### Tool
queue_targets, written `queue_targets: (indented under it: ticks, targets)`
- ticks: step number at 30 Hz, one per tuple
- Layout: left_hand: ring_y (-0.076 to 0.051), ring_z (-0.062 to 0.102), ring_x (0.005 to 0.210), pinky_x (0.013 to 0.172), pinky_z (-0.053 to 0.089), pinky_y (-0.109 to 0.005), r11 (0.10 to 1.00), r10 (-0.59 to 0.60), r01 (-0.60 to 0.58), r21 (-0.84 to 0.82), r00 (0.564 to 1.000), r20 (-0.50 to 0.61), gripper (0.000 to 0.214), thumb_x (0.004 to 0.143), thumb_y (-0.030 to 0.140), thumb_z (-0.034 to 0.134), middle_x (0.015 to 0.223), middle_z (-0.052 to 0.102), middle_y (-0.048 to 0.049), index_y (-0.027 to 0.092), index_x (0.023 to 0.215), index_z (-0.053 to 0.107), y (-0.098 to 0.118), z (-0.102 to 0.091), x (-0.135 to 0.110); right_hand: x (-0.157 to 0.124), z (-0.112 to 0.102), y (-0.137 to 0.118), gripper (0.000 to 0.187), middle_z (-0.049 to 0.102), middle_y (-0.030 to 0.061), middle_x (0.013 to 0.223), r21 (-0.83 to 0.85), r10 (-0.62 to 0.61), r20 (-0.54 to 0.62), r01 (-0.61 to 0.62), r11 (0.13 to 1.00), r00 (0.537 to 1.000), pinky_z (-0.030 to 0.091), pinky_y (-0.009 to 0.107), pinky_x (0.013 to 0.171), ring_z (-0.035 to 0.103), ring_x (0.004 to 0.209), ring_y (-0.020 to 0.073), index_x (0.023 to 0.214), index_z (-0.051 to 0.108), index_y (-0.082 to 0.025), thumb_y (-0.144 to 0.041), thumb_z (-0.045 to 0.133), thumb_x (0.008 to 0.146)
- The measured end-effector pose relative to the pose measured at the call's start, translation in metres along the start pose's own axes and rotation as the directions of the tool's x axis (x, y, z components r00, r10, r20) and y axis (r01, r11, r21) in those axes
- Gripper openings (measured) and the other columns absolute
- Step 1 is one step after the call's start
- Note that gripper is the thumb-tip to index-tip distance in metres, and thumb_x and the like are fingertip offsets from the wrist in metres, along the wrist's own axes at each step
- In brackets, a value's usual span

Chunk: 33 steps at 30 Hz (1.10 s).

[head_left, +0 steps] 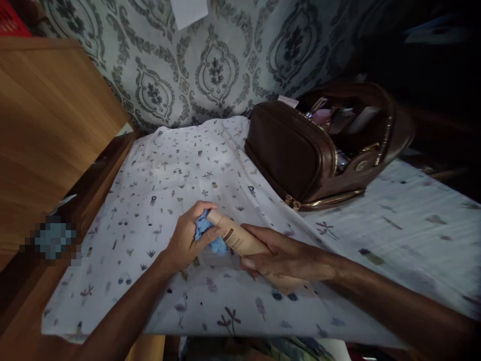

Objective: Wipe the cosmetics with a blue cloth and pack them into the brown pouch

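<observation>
A beige bottle (236,239) with printed lettering lies slantwise between my hands, its capped end to the upper left. Wrapped round its lower body is my right hand (276,253). My left hand (195,233) is closed on a crumpled blue cloth (206,225) and presses it against the bottle near the cap. Part of the cloth is hidden behind the thumb and the bottle. Both hands are over a white cloth with small printed plants and flamingos (176,180).
A brown bag (285,145) stands unzipped at the right, several cosmetic items (323,116) inside. A wooden panel (52,105) rises at the left. Behind hangs a grey patterned curtain (216,70) with a white paper (190,11) on it.
</observation>
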<state>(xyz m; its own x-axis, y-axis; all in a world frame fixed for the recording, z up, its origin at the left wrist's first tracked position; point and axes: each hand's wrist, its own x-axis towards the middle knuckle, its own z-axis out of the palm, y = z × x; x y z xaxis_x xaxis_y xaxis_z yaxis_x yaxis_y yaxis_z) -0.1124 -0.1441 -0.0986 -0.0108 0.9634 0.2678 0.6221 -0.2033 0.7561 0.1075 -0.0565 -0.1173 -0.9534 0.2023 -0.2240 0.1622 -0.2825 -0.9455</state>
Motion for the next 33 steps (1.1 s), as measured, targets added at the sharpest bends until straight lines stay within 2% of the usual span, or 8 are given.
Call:
queue_targets:
  ticks: [6,12,15,18,21,28,31,33]
  targets:
    - [-0.013,0.051,0.063,0.06,0.041,-0.026,0.997,-0.004,-0.006,-0.071,0.99,-0.142,0.034,0.1,0.049,0.043,0.072,0.056,0.0015,0.02,0.095,0.061,0.002,0.002,0.001,0.002,0.001,-0.006,0.06,0.06,0.0034,0.088,-0.007,-0.033,-0.025,0.033,0.999,0.999,0.049,0.031,0.066,0.06,0.074,0.0174,0.126,0.058,-0.024,-0.07,0.054,0.088]
    - [-0.014,0.055,0.069,0.068,0.044,-0.027,0.993,-0.048,0.023,-0.114,0.973,-0.225,0.039,0.101,0.047,0.041,0.073,0.058,0.0,0.02,0.086,0.064,0.0,0.003,0.002,0.006,-0.001,-0.004,0.06,0.057,0.0013,0.086,0.085,-0.003,-0.035,0.006,0.996,0.999,0.052,0.029,0.066,0.058,0.07,0.0144,0.123,0.061,-0.018,-0.056,0.073,0.078]
    - [-0.014,0.055,0.069,0.065,0.044,-0.027,0.993,-0.042,0.021,-0.116,0.983,-0.178,0.036,0.101,0.048,0.042,0.079,0.06,-0.0007,0.02,0.098,0.065,0.0,0.001,0.001,0.008,-0.002,0.0,0.053,0.055,-0.0003,0.08,0.021,-0.025,-0.113,0.028,0.999,0.993,0.045,0.025,0.058,0.053,0.066,0.0128,0.109,0.062,-0.016,-0.05,0.079,0.072]
    - [-0.012,0.051,0.062,0.057,0.041,-0.025,0.998,-0.002,-0.003,-0.061,0.997,-0.081,0.032,0.093,0.046,0.06,0.078,0.056,0.0018,0.021,0.113,0.059,0.003,0.0,0.0,0.01,-0.001,0.004,0.045,0.052,-0.001,0.081,-0.067,-0.103,-0.189,0.091,0.994,0.977,0.04,0.025,0.058,0.049,0.07,0.0127,0.1,0.061,-0.017,-0.046,0.08,0.071]
    - [-0.012,0.052,0.063,0.059,0.041,-0.025,1.0,0.016,-0.017,-0.012,0.995,-0.094,0.026,0.092,0.041,0.061,0.077,0.056,0.0023,0.021,0.107,0.058,0.005,0.001,-0.001,0.01,0.002,0.005,0.042,0.051,-0.0016,0.084,-0.14,-0.152,-0.22,0.123,0.983,0.964,0.04,0.025,0.061,0.048,0.073,0.0133,0.1,0.059,-0.019,-0.041,0.08,0.071]
    - [-0.017,0.064,0.087,0.08,0.049,-0.029,0.991,-0.02,-0.005,-0.133,0.982,-0.189,0.033,0.102,0.041,0.042,0.089,0.068,-0.0041,0.019,0.089,0.064,0.002,0.007,-0.001,0.012,0.0,0.008,0.053,0.059,-0.0005,0.091,-0.032,-0.09,-0.096,0.087,0.996,0.991,0.047,0.029,0.072,0.06,0.083,0.016,0.115,0.053,-0.021,-0.039,0.08,0.072]
    - [-0.02,0.065,0.095,0.084,0.049,-0.031,0.982,-0.026,-0.004,-0.188,0.988,-0.155,0.034,0.102,0.042,0.042,0.098,0.07,-0.0059,0.02,0.094,0.066,0.003,0.004,0.0,0.012,0.0,0.007,0.063,0.061,0.0008,0.096,-0.012,-0.08,-0.107,0.08,0.997,0.991,0.048,0.032,0.079,0.061,0.09,0.0182,0.121,0.052,-0.021,-0.036,0.083,0.069]
    - [-0.019,0.064,0.09,0.078,0.05,-0.03,0.987,-0.008,-0.007,-0.158,0.995,-0.099,0.03,0.098,0.045,0.05,0.1,0.069,-0.0057,0.02,0.104,0.066,0.005,0.002,0.0,0.012,0.001,0.004,0.058,0.062,0.0023,0.098,-0.042,-0.088,-0.126,0.084,0.996,0.988,0.048,0.033,0.081,0.06,0.093,0.0197,0.117,0.056,-0.02,-0.035,0.083,0.068]
